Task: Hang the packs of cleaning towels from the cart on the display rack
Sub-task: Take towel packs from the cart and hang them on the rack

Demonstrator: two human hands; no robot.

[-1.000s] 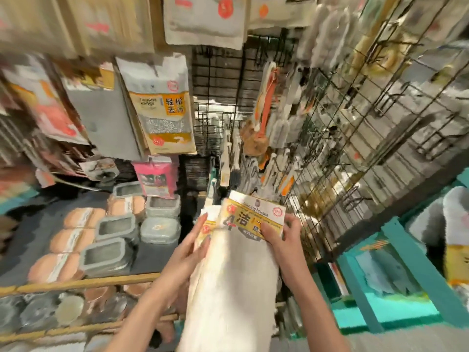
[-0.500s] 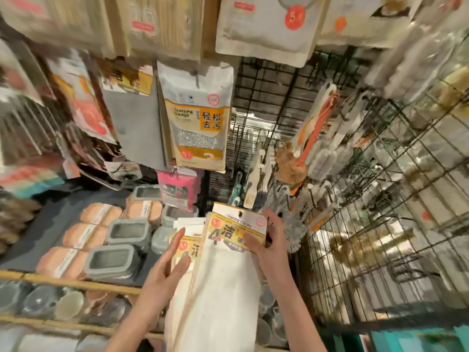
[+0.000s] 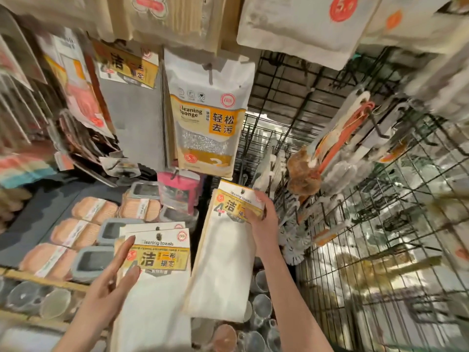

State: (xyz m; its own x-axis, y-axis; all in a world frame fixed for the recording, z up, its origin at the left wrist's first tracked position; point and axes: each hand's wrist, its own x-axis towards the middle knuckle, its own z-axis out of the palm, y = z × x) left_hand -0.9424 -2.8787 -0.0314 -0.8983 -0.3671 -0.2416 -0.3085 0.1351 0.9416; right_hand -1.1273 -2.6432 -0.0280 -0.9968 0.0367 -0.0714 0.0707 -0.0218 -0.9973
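My right hand [image 3: 264, 224] grips the yellow header card of one white cleaning-towel pack [image 3: 223, 270] and holds it up, tilted, below the hanging cleaning sponge bag [image 3: 206, 115]. My left hand [image 3: 111, 288] holds a second bundle of white towel packs [image 3: 154, 288] lower left, thumb on the front by the yellow label, other fingers hidden behind. A black wire display rack [image 3: 286, 102] with hooks stands behind and to the right. A grey towel pack with the same yellow label [image 3: 132, 107] hangs up left. No cart is in view.
Brushes and scrubbers [image 3: 337, 138] hang on the wire grid at right. Below left, a shelf holds orange sponges [image 3: 88, 212] and grey lidded boxes [image 3: 94, 260]; glass cups [image 3: 258, 308] sit under the packs. More bags hang overhead [image 3: 312, 24]. A pink pack [image 3: 177, 191] hangs centre.
The two hands have drawn apart: the right lifted one pack up and right, away from the bundle, while the left stayed low with the rest. The view tilted up and left.
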